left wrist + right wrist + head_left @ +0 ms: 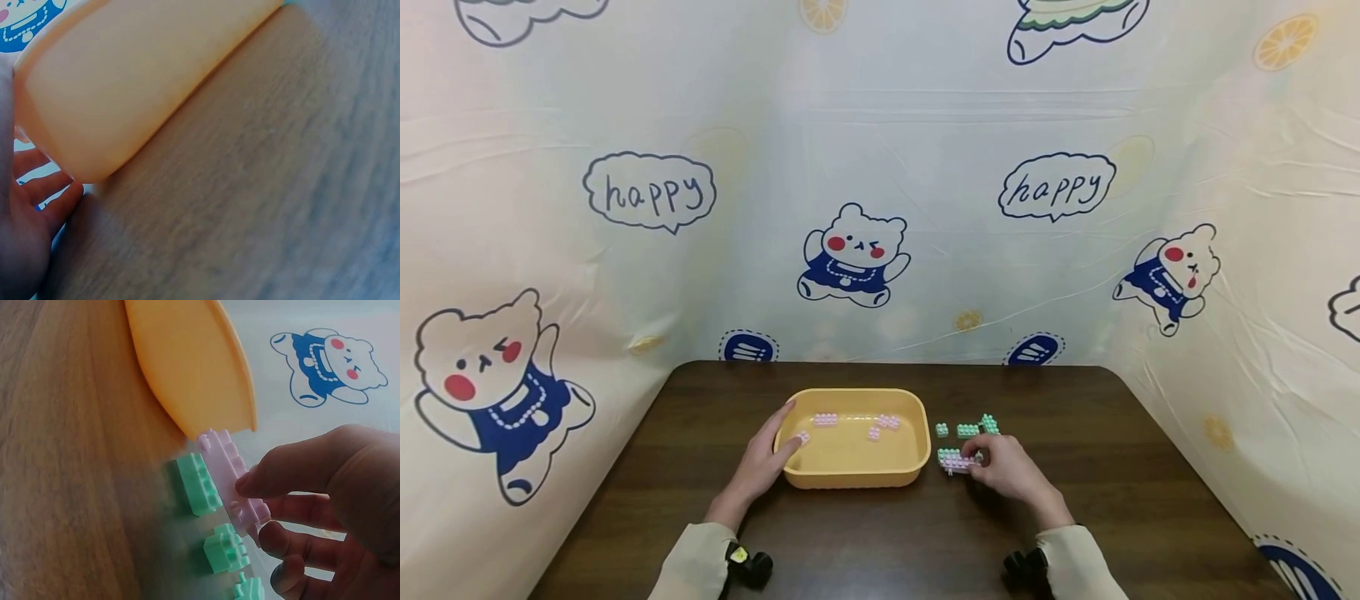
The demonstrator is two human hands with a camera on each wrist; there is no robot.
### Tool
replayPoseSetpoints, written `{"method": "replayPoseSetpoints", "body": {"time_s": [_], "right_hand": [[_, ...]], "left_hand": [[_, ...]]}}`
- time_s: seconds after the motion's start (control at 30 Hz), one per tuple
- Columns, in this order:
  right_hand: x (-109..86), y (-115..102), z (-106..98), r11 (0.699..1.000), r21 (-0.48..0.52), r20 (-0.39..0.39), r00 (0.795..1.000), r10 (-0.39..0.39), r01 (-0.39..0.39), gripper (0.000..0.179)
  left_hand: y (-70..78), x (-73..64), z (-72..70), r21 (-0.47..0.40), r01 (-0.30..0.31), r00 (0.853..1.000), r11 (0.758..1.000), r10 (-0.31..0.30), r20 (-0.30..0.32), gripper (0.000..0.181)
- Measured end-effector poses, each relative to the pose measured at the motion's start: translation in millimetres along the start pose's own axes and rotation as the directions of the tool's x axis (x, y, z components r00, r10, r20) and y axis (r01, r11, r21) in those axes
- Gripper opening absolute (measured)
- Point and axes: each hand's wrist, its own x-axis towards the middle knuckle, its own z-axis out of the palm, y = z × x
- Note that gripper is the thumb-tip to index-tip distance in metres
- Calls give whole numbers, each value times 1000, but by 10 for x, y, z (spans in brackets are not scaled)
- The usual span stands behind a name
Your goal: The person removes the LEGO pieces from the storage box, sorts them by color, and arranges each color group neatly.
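My left hand [752,471] grips the left end of a yellow plastic basin [853,481], thumb over the rim and fingers along the outside. Several pink building blocks [825,420] lie inside it. To the right of the basin, my right hand [1011,472] pinches a long pink building block [220,464] between thumb and fingers. That block is held close beside a green block [199,485]; whether they touch I cannot tell. More green blocks [967,431] sit just behind on the table.
The dark brown wooden table [865,542] stands against a pale curtain [940,267] printed with bears and words, which hangs at the back and both sides. Black wrist cameras [751,570] are strapped at both sleeves.
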Motion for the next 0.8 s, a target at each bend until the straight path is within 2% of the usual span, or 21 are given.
{"method": "replayPoseSetpoints", "body": {"time_s": [0.57, 0.8], "right_hand": [[-66, 15, 57, 996, 36, 82, 993, -81, 78, 17], [-50, 15, 72, 995, 10, 95, 991, -96, 96, 15]], "left_hand": [[-24, -6, 14, 10, 16, 1000, 1000, -16, 7, 67], [0, -4, 2, 11, 11, 1000, 1000, -11, 1, 67]]}}
